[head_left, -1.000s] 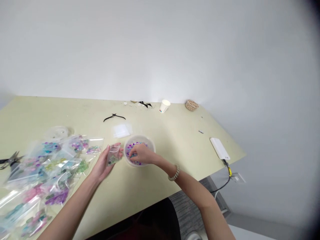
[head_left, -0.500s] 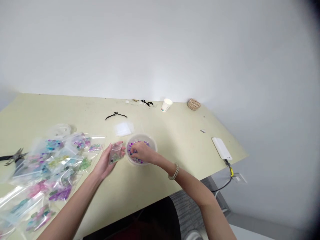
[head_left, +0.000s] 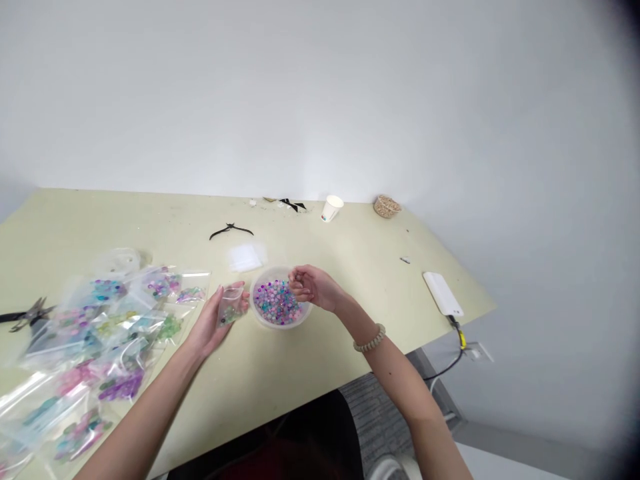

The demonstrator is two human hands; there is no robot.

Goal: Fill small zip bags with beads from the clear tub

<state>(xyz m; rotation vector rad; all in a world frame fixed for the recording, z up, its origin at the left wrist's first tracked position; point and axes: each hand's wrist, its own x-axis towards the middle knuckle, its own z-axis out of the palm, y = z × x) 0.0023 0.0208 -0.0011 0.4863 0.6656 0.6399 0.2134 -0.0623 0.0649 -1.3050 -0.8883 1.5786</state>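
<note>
My left hand (head_left: 210, 320) is closed on a small clear zip bag (head_left: 231, 307), which lies against the palm and fingers and has a few green and dark beads at its bottom. Just right of it stands a round translucent tub (head_left: 255, 316) with many purple, blue, pink and white beads (head_left: 278, 302) in it. Over the tub's right rim, my right hand (head_left: 313, 287) is raised with curled fingers. A small dark round bead (head_left: 299, 277) seems to show at its fingertips, partly hidden by them.
Several clear bags of coloured beads (head_left: 120, 320) cover the table's left side. Pliers (head_left: 31, 315) lie at the far left, black-handled cutters (head_left: 231, 229) further back. Small empty-looking bags (head_left: 246, 257) lie behind the tub. A paper cup (head_left: 332, 208), a tub of brown bits (head_left: 387, 207) and a white power strip (head_left: 443, 294) are further right.
My right hand has come up out of the bead tub and moved right, uncovering the beads. The left hand and its bag stay nearly where they were.
</note>
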